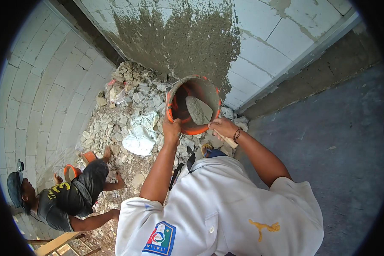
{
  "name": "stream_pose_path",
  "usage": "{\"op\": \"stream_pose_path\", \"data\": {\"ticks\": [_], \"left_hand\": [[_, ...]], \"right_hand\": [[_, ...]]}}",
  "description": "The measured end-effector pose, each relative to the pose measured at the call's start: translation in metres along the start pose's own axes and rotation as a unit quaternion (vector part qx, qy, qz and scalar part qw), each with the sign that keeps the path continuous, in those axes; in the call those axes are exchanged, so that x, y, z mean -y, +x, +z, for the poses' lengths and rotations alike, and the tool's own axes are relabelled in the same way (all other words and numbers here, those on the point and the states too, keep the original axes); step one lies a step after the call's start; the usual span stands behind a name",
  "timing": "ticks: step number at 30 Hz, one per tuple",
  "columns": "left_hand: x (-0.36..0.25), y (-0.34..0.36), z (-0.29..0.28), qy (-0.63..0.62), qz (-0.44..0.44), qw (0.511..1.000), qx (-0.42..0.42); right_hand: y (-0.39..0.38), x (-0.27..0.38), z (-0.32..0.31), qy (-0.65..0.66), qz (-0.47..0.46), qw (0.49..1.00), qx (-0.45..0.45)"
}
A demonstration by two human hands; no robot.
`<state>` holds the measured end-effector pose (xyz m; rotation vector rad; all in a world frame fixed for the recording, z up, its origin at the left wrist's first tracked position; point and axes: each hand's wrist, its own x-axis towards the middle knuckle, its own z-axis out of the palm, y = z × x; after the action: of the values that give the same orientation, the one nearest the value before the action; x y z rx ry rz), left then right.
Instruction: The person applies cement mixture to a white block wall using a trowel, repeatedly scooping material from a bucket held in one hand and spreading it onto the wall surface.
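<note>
My left hand (172, 130) is closed on the near left rim of an orange bucket (207, 86), which is tipped so its inside shows, smeared with grey mortar. In my right hand (223, 128) is a trowel (205, 113), held by its wooden handle, which sticks out below the fingers. The trowel's blade reaches into the bucket and carries a lump of wet mortar (195, 110). Just beyond the bucket, a block wall (266, 55) bears a rough patch of wet mortar (179, 38).
Rubble (111, 121) covers the ground to the left, with a white plastic sheet (141, 133) on it. Another person (79, 192) in dark clothes is low down at the left beside an orange bucket (71, 173). A dark grey surface (311, 128) lies to the right.
</note>
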<state>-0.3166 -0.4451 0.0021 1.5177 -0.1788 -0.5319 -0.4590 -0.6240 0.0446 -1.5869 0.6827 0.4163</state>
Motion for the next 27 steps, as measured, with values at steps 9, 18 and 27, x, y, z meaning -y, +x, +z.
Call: {"op": "stream_pose_path", "data": {"ticks": [9, 18, 27], "left_hand": [[0.169, -0.047, -0.095, -0.076, -0.109, 0.966, -0.220], [0.140, -0.206, -0.212, -0.089, -0.313, 0.828, -0.456], [0.107, -0.255, -0.195, -0.073, -0.333, 0.808, -0.481]], "right_hand": [[0.050, -0.034, -0.017, -0.460, -0.032, 0.865, -0.197], [0.035, -0.040, 0.041, -0.227, -0.157, 0.916, 0.289], [0.187, -0.035, -0.254, -0.051, -0.072, 0.977, -0.192]]}}
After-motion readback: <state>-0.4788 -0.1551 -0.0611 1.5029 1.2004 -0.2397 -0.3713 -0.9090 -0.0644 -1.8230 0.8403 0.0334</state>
